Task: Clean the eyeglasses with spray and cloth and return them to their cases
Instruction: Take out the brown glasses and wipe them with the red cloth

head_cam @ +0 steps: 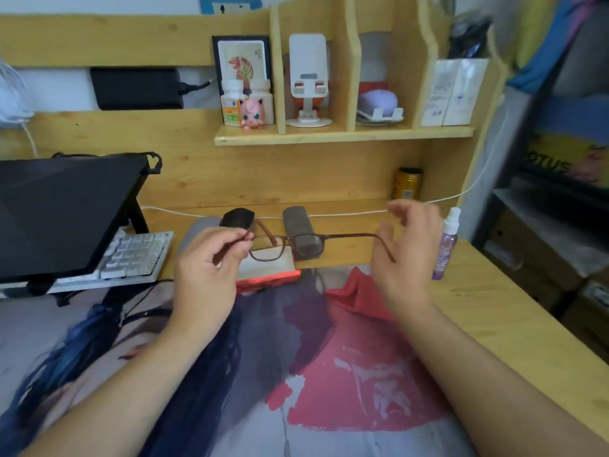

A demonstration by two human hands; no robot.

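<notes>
Both hands up above tabletop (514,311), eyeglasses (286,247) stretched between. Left hand (211,258) pinching left temple; right hand (407,245) loosely hooked round right temple, fingers half spread. Frame's long axis left-right, lenses facing away. Spray bottle (445,245) just right of right hand, nearer that side. Two cases (298,230) lying behind.

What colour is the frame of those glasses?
Reddish-brown, a thin frame on the eyeglasses, best seen in the head view.
</notes>
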